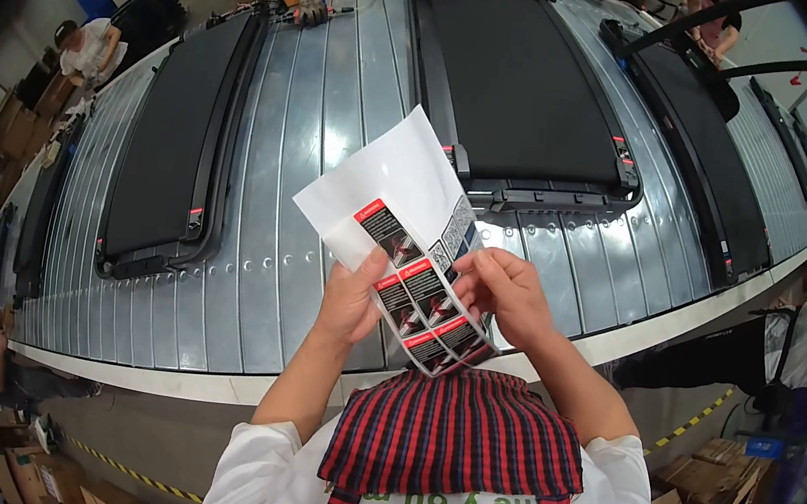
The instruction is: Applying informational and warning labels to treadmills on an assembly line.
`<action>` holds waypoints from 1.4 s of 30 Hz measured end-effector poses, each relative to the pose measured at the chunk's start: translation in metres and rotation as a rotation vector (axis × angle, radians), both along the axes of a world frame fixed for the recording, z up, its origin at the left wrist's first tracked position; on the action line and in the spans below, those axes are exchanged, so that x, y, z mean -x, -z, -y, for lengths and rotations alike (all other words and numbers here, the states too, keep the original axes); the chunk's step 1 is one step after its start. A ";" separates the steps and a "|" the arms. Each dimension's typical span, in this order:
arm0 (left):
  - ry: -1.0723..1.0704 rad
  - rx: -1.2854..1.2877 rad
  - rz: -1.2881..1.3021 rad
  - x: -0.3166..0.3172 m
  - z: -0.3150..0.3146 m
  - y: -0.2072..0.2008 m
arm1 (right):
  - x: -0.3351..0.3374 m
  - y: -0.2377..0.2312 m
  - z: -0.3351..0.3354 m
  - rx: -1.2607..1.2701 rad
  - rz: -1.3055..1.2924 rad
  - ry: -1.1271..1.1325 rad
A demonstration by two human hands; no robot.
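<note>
Both hands are at a white sheet of warning stickers (353, 214) in front of my chest. Its lower part carries several red-and-black labels, and its upper part is bare white backing. My left hand (351, 298) grips the sheet's left edge, thumb on top. On the right edge, my right hand (507, 293) has its fingers pinched together beside a strip with black-and-white code squares; whether a loose label is between the fingertips I cannot make out. The sheet's lower end curls toward my striped apron (457, 430). Just beyond it lies a black treadmill deck (520, 85).
The decks lie on a slatted metal conveyor (283, 167) with a pale rim (206, 386). Another treadmill deck (181, 134) is at left, and one with upright bars (700, 137) at right. Across the line, a co-worker's gloved hand (310, 9) works. Cardboard boxes (713, 481) stand at lower right.
</note>
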State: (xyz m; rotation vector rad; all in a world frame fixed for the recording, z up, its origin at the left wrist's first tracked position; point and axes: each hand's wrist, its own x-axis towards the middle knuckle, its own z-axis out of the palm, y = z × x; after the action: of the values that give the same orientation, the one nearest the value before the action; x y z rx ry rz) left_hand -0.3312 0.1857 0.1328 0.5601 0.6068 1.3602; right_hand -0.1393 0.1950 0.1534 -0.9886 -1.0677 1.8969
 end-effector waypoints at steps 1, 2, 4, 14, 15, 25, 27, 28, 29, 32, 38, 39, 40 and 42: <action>0.032 0.004 0.056 -0.001 0.000 -0.003 | 0.001 0.001 -0.001 -0.007 0.012 0.048; 0.023 -0.003 0.031 -0.004 0.002 -0.003 | 0.005 0.005 0.002 -0.137 0.055 0.054; 0.062 0.036 0.052 -0.003 0.004 0.006 | 0.020 0.010 0.009 -0.355 0.168 0.072; 0.156 0.025 -0.039 0.005 0.010 0.007 | 0.049 -0.003 0.022 -0.577 0.453 0.239; 0.160 0.015 -0.034 0.008 0.012 0.009 | 0.051 -0.004 0.025 -0.587 0.458 0.244; 0.045 0.014 -0.225 0.033 0.016 0.015 | 0.060 0.008 0.016 -0.597 0.364 0.081; 0.042 0.013 -0.214 0.037 0.020 0.014 | 0.061 0.011 0.015 -0.541 0.250 0.039; 0.024 0.019 -0.217 0.038 0.023 0.012 | 0.062 0.012 0.015 -0.523 0.233 0.030; 0.007 0.025 -0.219 0.038 0.025 0.010 | 0.062 0.012 0.014 -0.503 0.218 0.022; 0.025 -0.003 -0.226 0.035 0.027 0.004 | 0.058 0.008 0.013 -0.468 0.211 0.031; 0.049 0.007 -0.206 0.019 0.026 -0.001 | 0.043 0.012 0.011 -0.464 0.150 0.084; 0.062 0.016 -0.190 0.016 0.026 -0.001 | 0.040 0.011 0.012 -0.463 0.147 0.085; 0.062 0.019 -0.195 0.015 0.025 0.000 | 0.039 0.007 0.014 -0.450 0.181 0.095; 0.076 0.011 -0.179 0.014 0.025 0.001 | 0.038 0.004 0.016 -0.437 0.211 0.106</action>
State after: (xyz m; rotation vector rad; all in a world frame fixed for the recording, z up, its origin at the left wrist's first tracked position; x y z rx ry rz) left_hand -0.3455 0.1609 0.1323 0.6941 0.7309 1.2428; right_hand -0.1773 0.1793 0.1491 -0.9772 -1.4456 1.4105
